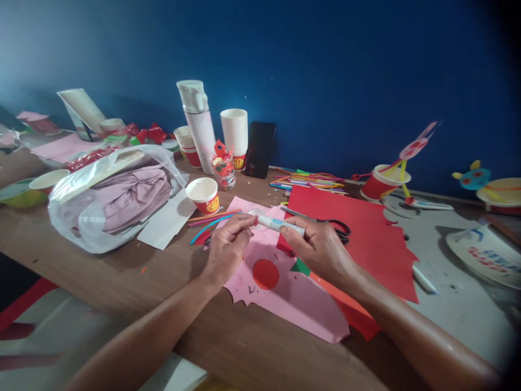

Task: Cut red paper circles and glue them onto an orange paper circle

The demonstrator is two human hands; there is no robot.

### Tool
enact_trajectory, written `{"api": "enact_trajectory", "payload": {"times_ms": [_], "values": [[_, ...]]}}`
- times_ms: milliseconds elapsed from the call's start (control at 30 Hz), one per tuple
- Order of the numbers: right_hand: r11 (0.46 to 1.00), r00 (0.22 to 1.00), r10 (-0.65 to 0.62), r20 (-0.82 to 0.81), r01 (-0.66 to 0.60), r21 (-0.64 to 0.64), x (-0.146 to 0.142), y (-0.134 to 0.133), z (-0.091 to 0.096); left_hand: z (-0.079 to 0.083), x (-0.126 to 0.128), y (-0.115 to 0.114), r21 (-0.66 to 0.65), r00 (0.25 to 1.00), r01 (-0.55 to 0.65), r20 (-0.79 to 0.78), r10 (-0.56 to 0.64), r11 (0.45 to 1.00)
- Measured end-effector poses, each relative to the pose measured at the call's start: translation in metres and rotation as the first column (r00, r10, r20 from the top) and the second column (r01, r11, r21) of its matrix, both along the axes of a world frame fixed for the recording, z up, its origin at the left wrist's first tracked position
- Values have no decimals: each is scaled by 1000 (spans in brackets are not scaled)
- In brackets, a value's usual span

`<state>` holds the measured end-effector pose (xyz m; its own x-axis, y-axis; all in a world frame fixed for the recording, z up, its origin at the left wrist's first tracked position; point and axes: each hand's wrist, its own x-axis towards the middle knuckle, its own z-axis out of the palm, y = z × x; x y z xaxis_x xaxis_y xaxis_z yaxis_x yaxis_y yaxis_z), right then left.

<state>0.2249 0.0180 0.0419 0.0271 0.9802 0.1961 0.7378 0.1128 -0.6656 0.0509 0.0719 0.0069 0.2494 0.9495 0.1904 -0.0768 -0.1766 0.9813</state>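
Observation:
My right hand point(315, 239) grips a white glue tube point(280, 224) with blue print, its narrow end pointing left. My left hand point(232, 241) is closed in a pinch at that end, on a small red piece point(256, 220) that is mostly hidden by the fingers. Below both hands lies pink paper point(301, 309) with cut edges, and a red-orange paper circle point(266, 274) rests on it. Black-handled scissors point(342, 228) lie just beyond my right hand, partly on a red sheet point(358, 250).
A paper cup point(202, 195) stands beyond my left hand, near a plastic bag point(118, 201) holding cloth. Along the blue wall are a flask point(199, 130), stacked cups point(235, 133), a phone point(260, 149) and pipe cleaners point(309, 182). A decorated cup point(382, 184) stands right.

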Motion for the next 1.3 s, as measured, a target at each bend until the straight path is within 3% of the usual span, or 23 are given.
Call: {"api": "enact_trajectory", "payload": {"times_ms": [567,733,900,1033,1167,1300], "values": [[1000,996,6,-84,-5,7,-4,0,-4,0,2,2,-227,994,78,94,-57,971],[1000,989,8,-146,-10,-10,-5,-1,-3,0,3,3,-217,992,87,109,-65,972],[999,967,3,-255,-17,-51,-5,1,-3,1,4,3,-167,997,74,17,-72,983],[998,943,10,-333,-32,-62,-4,3,-3,2,5,-2,-165,992,127,21,-125,978],[997,906,8,-422,-39,-64,-2,2,2,3,7,-4,-267,987,152,92,-132,952],[999,800,-15,-599,-8,-35,1,5,2,2,7,0,-472,960,214,262,-95,855]]}}
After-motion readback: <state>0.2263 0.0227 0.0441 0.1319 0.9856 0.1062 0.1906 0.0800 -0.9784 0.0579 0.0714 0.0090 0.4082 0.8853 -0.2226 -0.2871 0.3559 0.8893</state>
